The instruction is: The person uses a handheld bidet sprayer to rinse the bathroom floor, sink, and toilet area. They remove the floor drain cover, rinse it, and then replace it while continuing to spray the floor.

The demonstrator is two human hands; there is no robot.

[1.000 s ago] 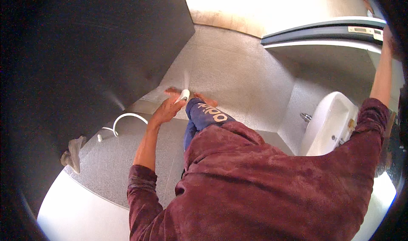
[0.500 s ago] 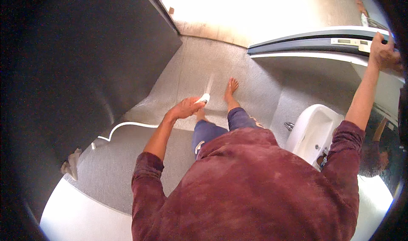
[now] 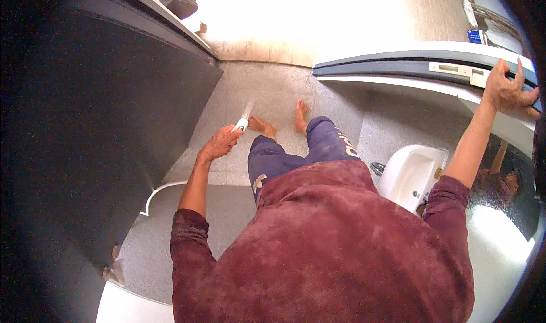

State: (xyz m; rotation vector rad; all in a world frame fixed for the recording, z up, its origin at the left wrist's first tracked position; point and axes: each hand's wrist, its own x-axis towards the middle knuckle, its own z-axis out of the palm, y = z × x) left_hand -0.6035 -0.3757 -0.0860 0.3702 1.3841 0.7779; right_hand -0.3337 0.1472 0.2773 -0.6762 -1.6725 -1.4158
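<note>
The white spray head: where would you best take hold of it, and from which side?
Probably by its near end, coming from the person's own side. Water leaves the far end of the white spray head, pointing away from the body, so fingers there could block the jet. The left hand holds the near end and hides its exact shape.

L grip [image 3: 220,143] w/ white sprayer [image 3: 242,125] now further L, clear of L foot [image 3: 263,128] it mostly covers ½ sec ago. Legs [image 3: 335,143] apart vs. bunched 1 sec ago; R foot [image 3: 301,117] now separate. R grip [image 3: 508,89] now fully visible at door edge [image 3: 392,67], vs. cut off/dark 1 sec ago. Less hose [image 3: 149,200] showing; more of dark item [image 3: 179,4] nr doorway; blue pack [image 3: 476,36] now in view, upper R.
</note>
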